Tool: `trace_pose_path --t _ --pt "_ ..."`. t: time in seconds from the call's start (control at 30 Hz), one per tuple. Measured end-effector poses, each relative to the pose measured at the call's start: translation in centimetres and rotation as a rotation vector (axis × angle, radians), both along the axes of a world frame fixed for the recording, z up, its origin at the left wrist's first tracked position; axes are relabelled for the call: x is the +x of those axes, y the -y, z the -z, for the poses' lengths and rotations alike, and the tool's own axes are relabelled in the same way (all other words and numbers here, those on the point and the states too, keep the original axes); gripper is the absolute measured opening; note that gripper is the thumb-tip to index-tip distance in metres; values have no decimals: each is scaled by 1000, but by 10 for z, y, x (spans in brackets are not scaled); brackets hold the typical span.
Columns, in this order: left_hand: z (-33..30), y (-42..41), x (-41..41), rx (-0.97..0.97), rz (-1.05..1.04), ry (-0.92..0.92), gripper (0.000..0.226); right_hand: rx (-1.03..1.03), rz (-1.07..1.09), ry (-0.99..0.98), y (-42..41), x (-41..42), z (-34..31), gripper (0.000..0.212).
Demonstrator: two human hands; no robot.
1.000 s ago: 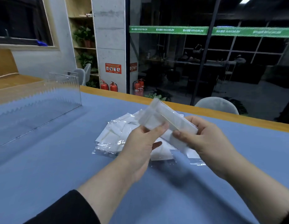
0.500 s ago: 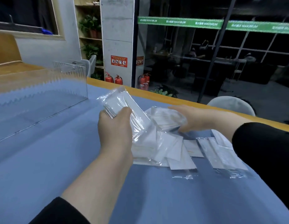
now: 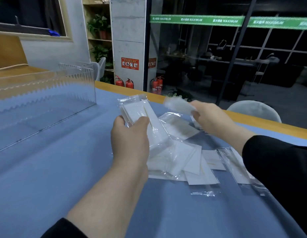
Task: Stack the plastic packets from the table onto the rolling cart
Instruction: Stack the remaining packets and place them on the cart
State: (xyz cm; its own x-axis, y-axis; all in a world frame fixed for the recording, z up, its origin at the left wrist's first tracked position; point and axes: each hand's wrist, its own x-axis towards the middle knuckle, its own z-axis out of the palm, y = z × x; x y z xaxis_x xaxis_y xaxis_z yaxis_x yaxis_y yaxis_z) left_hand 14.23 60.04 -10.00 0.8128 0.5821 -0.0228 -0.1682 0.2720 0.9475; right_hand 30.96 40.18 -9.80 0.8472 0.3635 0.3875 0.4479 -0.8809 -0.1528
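Many loose packets (image 3: 187, 157) lie between your arms beside a clear box (image 3: 46, 93); your left hand (image 3: 130, 140) grips a stack (image 3: 140, 115), your right hand (image 3: 211, 117) pinches one blurred packet (image 3: 178, 104).

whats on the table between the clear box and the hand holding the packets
Nothing: in the head view only bare blue table lies between the clear box and the left hand gripping the packet bundle.

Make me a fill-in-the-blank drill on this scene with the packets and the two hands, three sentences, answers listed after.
1. The left hand grips a small stack of ____ packets.
2. The right hand lifts one packet above the ____ of loose packets on the table.
3. The clear box stands to the ____ of both hands.

Missing words: plastic; pile; left
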Motion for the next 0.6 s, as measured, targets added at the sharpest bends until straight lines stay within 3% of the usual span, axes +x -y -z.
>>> trace_pose_path --t 0.1,0.2,0.27,0.37,0.43,0.53,0.57,0.6 --pt "-1 2 -3 5 21 5 11 397 -20 -75 5 -29 -26 7" --pt "-5 9 -7 21 82 24 16 929 -212 -379 13 -92 -47 21" --pt "-8 20 -14 46 159 23 24 1152 -338 -557 19 -135 -52 26" --pt "-11 48 -30 35 270 35 26 1192 -353 -616 28 -181 -50 29" --pt "-14 69 -43 -50 322 47 23 1057 -251 -571 32 -201 -43 27" --pt "-20 101 -62 -151 425 11 68 893 -117 -575 40 -232 -39 20" --pt "-22 111 -71 -155 449 12 73 879 -118 -589 45 -243 -39 18" --pt "-23 123 -81 -134 461 24 65 869 -131 -600 51 -254 -42 19"
